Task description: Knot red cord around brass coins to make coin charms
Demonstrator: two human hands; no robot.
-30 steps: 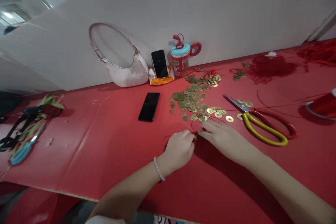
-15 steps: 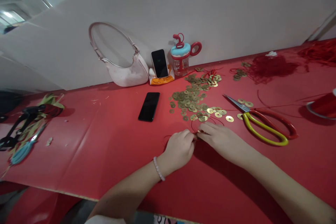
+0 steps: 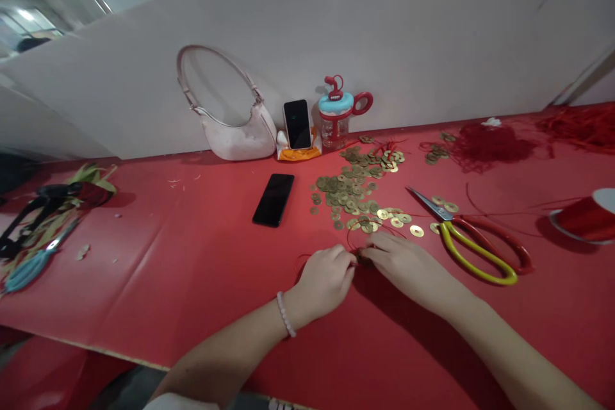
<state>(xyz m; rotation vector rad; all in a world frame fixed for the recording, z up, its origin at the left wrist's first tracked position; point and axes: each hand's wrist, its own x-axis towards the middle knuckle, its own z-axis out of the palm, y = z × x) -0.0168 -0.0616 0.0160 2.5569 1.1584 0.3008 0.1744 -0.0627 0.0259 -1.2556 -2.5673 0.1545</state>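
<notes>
My left hand (image 3: 328, 280), with a beaded bracelet at the wrist, is closed with its fingertips pinched on a thin red cord (image 3: 349, 237). Facing it, my right hand (image 3: 403, 266) pinches a small brass coin with a square hole (image 3: 364, 260), mostly hidden behind the fingers. The cord curls up in a loop beyond the fingertips, and another bit of it shows left of my left hand. Just past both hands lies a spread of brass coins (image 3: 348, 187). Scissors (image 3: 464, 250) with one yellow and one red handle rest to the right.
A black phone (image 3: 273, 200) lies left of the coins. Along the wall stand a pale handbag (image 3: 245, 138), a propped phone (image 3: 297, 124) and a lidded cup (image 3: 335, 122). At right are a red cord spool (image 3: 586, 218) and tangled red cord (image 3: 494, 144). Blue-handled scissors (image 3: 33, 269) lie far left.
The camera view has shifted slightly, so the table's things appear a little lower. Both hands stay together at the cord and coin, with only slight finger movement.
</notes>
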